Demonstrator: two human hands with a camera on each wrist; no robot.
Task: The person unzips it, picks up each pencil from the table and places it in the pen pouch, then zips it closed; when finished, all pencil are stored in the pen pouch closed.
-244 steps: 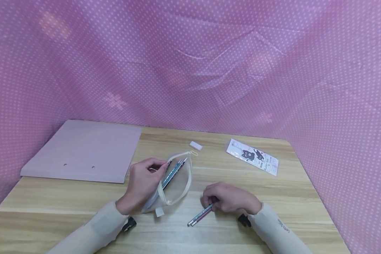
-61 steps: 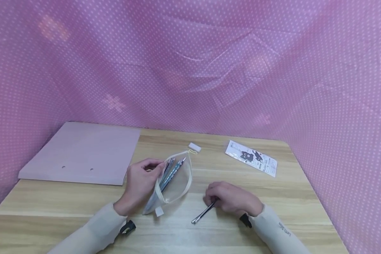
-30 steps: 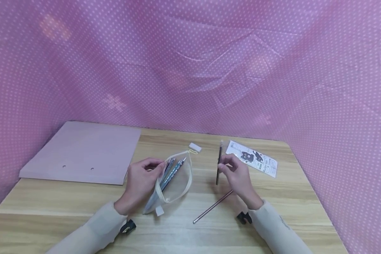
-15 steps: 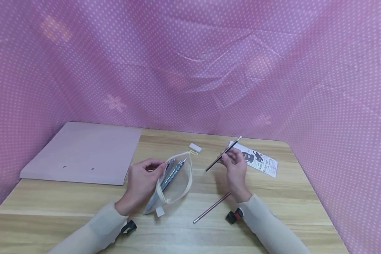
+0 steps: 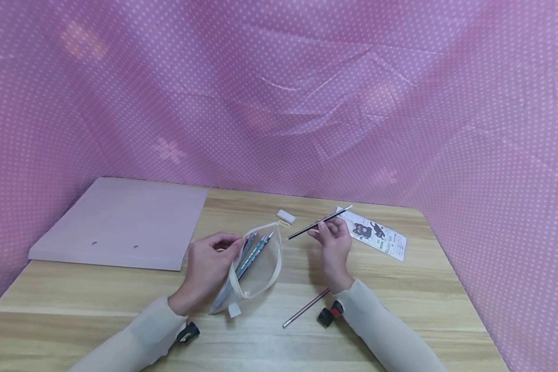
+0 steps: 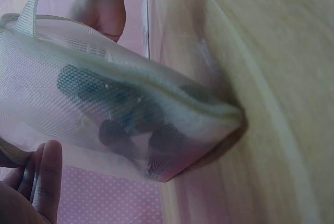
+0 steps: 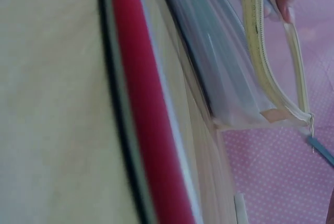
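Observation:
My left hand [image 5: 212, 266] pinches the rim of a see-through mesh pencil case [image 5: 278, 263], whose zip opening gapes. Several dark and teal pencils [image 5: 251, 263] lean inside it; the left wrist view shows their blurred ends through the mesh [image 6: 130, 98]. My right hand [image 5: 334, 248] holds a black pencil [image 5: 302, 231] in its fingertips, above the table and right of the case. The pencil slants, its lower end close to the case's mouth and its metal-tipped end up to the right. A red pencil [image 5: 306, 308] lies on the table below my right wrist.
A white eraser [image 5: 285, 216] lies behind the case. A packaged ruler set [image 5: 376, 232] with black cats is at the back right, partly behind my right hand. A pale folder [image 5: 125, 222] covers the left back. Pink dotted cloth [image 5: 279, 103] surrounds the wooden table.
My right hand has lifted the black pencil off the table, turned it and carried it left towards the case. The red pencil has been left lying. The left hand keeps its place.

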